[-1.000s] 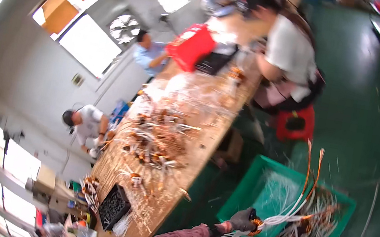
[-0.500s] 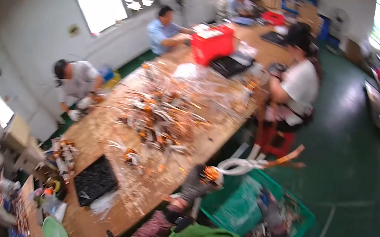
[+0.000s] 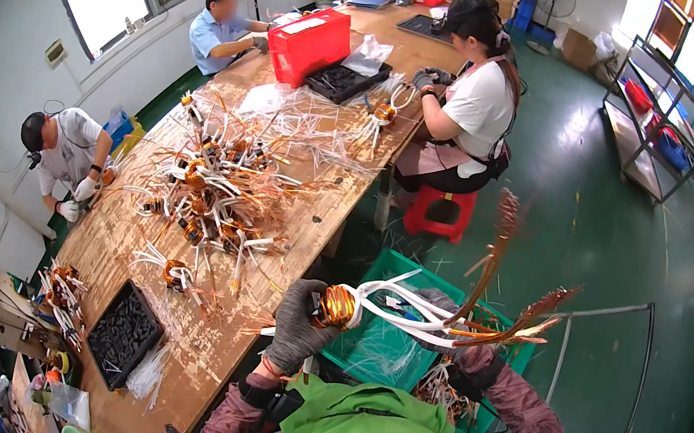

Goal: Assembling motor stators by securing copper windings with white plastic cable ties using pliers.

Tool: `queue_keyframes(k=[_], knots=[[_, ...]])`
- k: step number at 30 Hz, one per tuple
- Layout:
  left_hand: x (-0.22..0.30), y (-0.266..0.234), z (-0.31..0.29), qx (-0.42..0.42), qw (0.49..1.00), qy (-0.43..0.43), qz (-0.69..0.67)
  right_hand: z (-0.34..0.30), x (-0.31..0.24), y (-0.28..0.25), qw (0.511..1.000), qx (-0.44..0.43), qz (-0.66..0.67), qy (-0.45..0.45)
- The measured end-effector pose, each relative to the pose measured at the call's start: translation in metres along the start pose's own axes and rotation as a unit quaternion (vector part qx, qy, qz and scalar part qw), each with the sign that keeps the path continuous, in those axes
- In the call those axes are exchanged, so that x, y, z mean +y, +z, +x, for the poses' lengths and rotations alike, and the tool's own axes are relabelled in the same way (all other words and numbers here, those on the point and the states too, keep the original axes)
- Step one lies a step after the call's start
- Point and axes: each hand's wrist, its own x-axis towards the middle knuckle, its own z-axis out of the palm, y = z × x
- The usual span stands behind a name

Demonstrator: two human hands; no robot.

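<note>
My left hand [image 3: 303, 324], in a grey glove, is closed around a copper-wound ring coil [image 3: 338, 306]. Thick white-sleeved leads [image 3: 399, 319] run from the coil to the right, ending in bare, fanned-out copper strands [image 3: 521, 328]. Behind these leads is my gloved right hand [image 3: 445, 303], its fingers curled and partly covered by them. A small blue tool [image 3: 412, 308] shows at its fingertips; its kind is unclear. Below both hands stands a green crate [image 3: 384, 270] with clear plastic inside. Beside it, a second green crate [image 3: 516, 359] holds more wired parts.
On the wooden table [image 3: 286, 252] lie a heap of similar coils [image 3: 205, 184], a black tray of dark pieces [image 3: 124, 333] and a red bin [image 3: 309, 47]. A co-worker [image 3: 476, 101] sits on a red stool [image 3: 439, 214] ahead; others work along the far side.
My left hand and the coil have shifted left, and the leads now spread out to the right. My right hand has moved up and left, from over the crates to behind the leads.
</note>
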Motion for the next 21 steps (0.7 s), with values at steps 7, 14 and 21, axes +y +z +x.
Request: queue_keyframes(k=[7, 14, 21], knots=[[0.009, 0.008, 0.0, -0.025, 0.999, 0.016, -0.028, -0.005, 0.027, -0.006, 0.951, 0.075, 0.281, 0.104], [0.011, 0.014, -0.004, -0.018, 0.999, 0.032, 0.011, -0.017, 0.025, 0.002, 0.991, 0.085, 0.098, 0.039], [0.011, 0.016, -0.005, -0.061, 0.997, 0.035, 0.027, -0.032, 0.011, 0.009, 0.774, 0.115, -0.607, -0.141]])
